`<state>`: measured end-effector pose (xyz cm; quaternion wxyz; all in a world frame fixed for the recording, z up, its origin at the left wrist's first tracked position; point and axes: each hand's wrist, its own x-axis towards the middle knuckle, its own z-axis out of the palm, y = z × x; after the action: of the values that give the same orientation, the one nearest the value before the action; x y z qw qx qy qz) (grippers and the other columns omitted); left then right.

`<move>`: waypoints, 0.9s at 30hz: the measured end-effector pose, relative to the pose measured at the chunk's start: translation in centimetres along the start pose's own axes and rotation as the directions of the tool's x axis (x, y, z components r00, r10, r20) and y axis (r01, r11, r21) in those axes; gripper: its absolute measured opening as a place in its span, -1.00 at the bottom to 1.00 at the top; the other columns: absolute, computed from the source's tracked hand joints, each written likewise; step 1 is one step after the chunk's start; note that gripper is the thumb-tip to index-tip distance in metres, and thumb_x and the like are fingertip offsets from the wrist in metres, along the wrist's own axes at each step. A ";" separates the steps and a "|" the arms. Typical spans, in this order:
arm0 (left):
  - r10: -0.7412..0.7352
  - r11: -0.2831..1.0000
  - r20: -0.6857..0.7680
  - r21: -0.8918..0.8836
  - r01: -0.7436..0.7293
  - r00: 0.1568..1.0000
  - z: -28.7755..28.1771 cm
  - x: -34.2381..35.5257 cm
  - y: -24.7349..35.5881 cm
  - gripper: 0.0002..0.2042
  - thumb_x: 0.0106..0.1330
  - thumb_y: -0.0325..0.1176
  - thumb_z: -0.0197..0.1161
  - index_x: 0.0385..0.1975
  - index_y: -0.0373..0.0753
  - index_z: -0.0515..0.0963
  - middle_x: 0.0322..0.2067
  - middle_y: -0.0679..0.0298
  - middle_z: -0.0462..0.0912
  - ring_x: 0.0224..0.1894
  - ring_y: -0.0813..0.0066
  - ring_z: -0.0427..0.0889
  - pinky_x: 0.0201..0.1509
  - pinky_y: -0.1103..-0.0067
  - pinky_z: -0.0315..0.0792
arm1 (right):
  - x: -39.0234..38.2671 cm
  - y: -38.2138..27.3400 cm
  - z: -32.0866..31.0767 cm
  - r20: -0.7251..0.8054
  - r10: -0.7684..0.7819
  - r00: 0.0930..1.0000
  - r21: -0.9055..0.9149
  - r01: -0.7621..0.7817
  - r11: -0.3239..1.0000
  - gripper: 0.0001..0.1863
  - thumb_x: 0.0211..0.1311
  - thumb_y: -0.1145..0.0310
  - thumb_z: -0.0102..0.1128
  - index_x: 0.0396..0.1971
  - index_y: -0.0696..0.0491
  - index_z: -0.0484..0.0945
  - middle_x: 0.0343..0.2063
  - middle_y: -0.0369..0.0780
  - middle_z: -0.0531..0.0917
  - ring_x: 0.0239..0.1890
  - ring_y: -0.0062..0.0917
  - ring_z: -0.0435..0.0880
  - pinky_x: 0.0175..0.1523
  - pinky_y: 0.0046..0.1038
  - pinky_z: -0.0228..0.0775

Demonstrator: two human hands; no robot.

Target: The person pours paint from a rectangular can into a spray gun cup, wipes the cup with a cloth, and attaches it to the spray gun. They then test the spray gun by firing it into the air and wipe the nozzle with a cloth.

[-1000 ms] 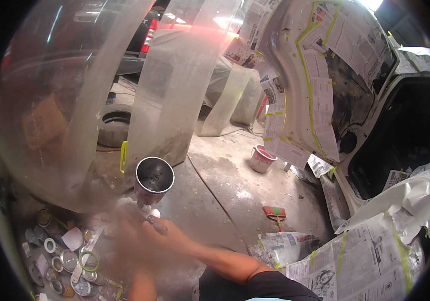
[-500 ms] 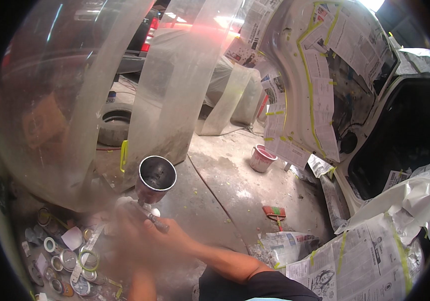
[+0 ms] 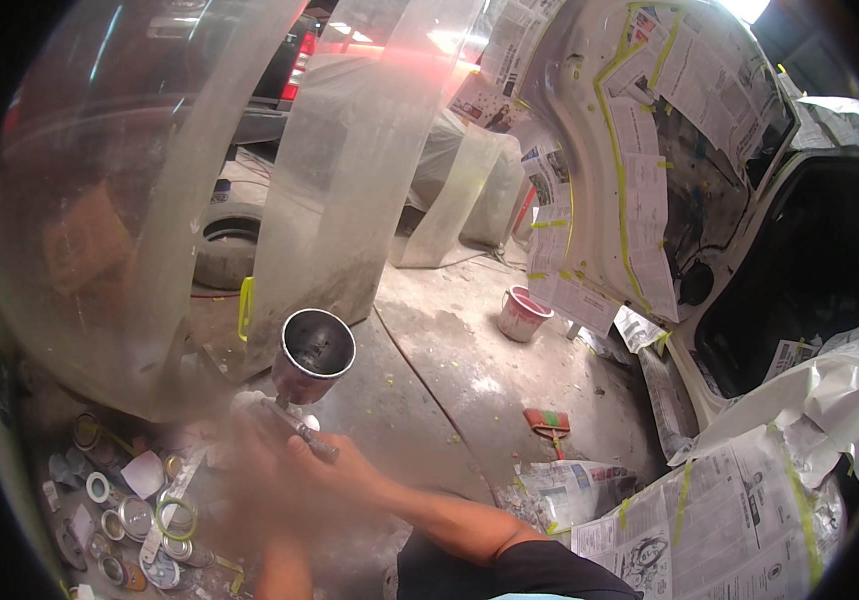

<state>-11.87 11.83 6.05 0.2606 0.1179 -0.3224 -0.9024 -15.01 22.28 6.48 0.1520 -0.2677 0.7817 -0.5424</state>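
A spray gun with an open, dark-stained cup on top is held out low in front of me. My right hand is closed on the gun just below the cup. My left hand is beside it, close against the gun. A brownish smear over the picture hides its fingers, so its grip does not show. Something white, perhaps cloth or paper, shows around the gun beneath the cup.
Several paint cans crowd the floor at lower left. Plastic sheeting hangs ahead. A pinkish bucket and a brush are on the floor. At right stands a vehicle panel masked with newspaper; a tire lies behind the sheeting.
The cup has shifted very slightly to the right in the picture. Both hands stay at the spray gun, almost unmoved.
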 end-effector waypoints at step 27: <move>0.187 0.916 -0.020 0.365 -0.167 0.982 -1.4 1.0 -1.0 -0.52 0.48 -0.01 -0.05 0.10 -0.35 0.37 0.01 0.13 0.48 0.01 0.37 0.51 0.10 0.48 0.39 | 0.2 0.5 0.1 -0.059 -0.042 0.997 -0.047 0.040 0.998 -0.13 0.21 -0.42 -0.13 0.11 0.15 0.33 -0.66 -0.22 0.52 -0.62 -0.56 0.52 -0.47 -0.45 0.37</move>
<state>-12.55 11.25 4.33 0.3238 0.1587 -0.4848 -0.7968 -15.22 22.19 5.99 0.1113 -0.2708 0.7925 -0.5350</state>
